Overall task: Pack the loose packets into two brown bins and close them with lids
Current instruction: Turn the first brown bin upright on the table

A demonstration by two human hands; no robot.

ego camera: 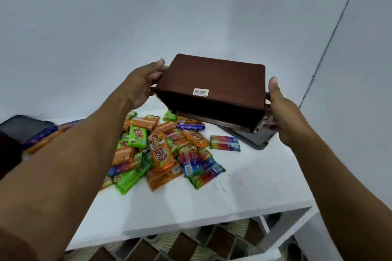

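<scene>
The bin hides its inside; its label is too small to read. A blurred dark thing is cut by the left edge.

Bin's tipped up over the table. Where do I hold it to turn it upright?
By its two short ends, one hand from each side. The bin is tilted, base and barcode sticker toward the camera, and a handle shows at the right end. The left hand and right hand grip there now.
</scene>
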